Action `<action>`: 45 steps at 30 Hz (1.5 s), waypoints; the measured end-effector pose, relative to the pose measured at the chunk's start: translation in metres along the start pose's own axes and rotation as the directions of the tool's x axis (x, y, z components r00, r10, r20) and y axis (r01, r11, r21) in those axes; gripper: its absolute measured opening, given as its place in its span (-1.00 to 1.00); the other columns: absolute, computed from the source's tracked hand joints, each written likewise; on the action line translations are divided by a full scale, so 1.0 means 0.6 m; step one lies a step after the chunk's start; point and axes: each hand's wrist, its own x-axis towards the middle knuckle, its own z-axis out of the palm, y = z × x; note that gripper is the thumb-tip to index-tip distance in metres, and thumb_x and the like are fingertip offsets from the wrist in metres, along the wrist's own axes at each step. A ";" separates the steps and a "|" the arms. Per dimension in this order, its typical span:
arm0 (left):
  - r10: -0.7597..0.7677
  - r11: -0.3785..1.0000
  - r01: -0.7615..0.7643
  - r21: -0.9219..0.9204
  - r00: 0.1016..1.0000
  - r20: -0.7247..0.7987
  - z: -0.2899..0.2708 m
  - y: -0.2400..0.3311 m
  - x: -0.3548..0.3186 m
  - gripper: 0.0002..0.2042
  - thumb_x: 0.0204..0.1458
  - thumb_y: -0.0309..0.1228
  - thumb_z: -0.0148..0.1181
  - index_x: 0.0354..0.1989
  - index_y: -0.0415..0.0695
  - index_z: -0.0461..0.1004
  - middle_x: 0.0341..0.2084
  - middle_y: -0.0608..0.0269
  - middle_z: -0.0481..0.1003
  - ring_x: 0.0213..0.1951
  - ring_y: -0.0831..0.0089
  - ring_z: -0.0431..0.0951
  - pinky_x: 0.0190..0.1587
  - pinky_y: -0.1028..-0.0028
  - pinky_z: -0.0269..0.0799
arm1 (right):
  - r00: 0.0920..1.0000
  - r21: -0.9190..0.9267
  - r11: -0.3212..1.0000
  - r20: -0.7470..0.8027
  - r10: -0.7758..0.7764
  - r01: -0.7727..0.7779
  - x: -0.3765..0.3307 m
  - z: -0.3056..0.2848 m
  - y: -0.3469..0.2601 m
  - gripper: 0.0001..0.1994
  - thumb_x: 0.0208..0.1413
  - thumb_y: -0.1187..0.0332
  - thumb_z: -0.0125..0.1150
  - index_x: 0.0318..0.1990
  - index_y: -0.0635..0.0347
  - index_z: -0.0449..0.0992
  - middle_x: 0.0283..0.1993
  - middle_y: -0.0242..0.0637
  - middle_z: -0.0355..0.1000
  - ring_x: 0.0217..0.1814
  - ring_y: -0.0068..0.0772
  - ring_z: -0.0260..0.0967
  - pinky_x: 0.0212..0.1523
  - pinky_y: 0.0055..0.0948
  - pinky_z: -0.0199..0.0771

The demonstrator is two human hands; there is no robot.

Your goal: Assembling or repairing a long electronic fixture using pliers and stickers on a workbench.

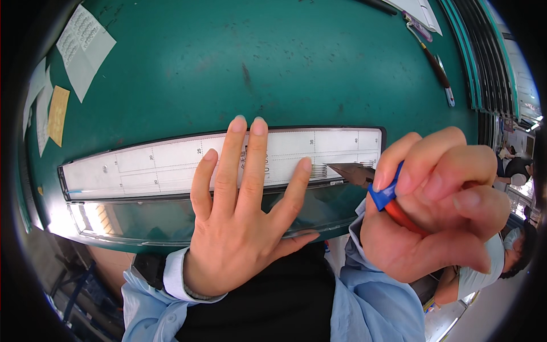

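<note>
A long shallow black-framed case (384, 142) lies across the front of the table, with a white sheet (336, 139) marked with a printed scale inside it. Its clear lid (142, 219) is swung towards me. My left hand (236, 188) rests on the sheet, fingers spread, hiding its middle part. In my right hand (439, 205) are long-nose pliers (350, 172) with red and blue handles. Their dark pointed tip reaches left, beside a small set of fine parallel metallic-looking lines (318, 170) near my left index finger. Whether the tip touches them, I cannot tell.
The green table (228, 74) has dark scuffs. Papers (85, 48) and a tan slip (58, 115) lie at the left. A brown-handled tool (436, 65) sits at the far right, near stacked dark frames (487, 57). Another person (484, 262) is off to the right.
</note>
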 end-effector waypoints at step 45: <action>0.044 0.999 -0.045 -0.007 0.995 -0.088 -0.005 -0.002 -0.007 -0.15 -0.25 0.13 0.35 0.08 -0.37 0.33 0.24 -0.40 0.13 0.35 -0.20 0.04 0.31 -0.09 -0.08 | 0.842 -0.544 0.797 0.533 0.085 0.264 0.184 -0.043 0.135 -0.86 0.02 0.64 0.17 -0.29 0.19 0.48 -0.22 -0.16 0.32 -0.13 -0.05 0.33 -0.12 -0.30 0.36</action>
